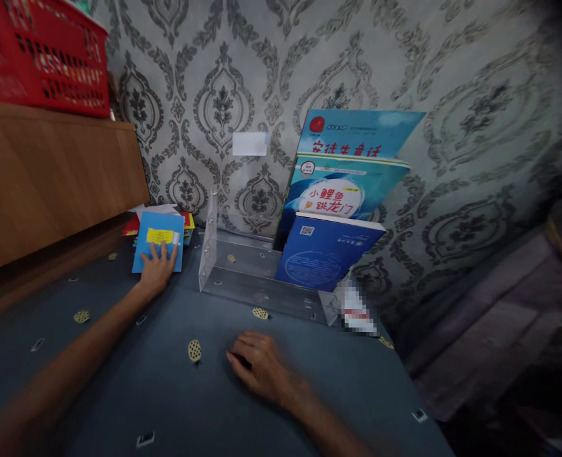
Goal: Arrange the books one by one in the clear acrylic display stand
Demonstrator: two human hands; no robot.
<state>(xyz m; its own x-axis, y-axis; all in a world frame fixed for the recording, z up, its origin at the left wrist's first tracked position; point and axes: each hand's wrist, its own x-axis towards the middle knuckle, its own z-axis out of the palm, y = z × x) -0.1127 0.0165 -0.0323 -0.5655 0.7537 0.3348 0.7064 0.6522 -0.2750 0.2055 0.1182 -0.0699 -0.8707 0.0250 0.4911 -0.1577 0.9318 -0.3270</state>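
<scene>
At the back left, my left hand [158, 270] reaches over a light blue book [141, 244] with a yellow label, its fingers spread on the cover. That book tops a small pile of colourful books [188, 221]. My right hand [259, 365] rests on the dark blue tablecloth [224, 406] with its fingers curled in and nothing visible in them. Ahead of it stands a clear plastic book rack [257, 292]. Three books lean in its right half: a dark blue book [326, 254] in front, a teal book [371, 190] behind it, and a light blue book [385, 133] at the rear.
A wooden cabinet [57, 184] with a red basket [71, 70] on top borders the left side. Patterned wallpaper [224, 89] with a small white plate [249, 144] is behind the rack. A blurred-out white item [357, 314] sits by the rack's right end.
</scene>
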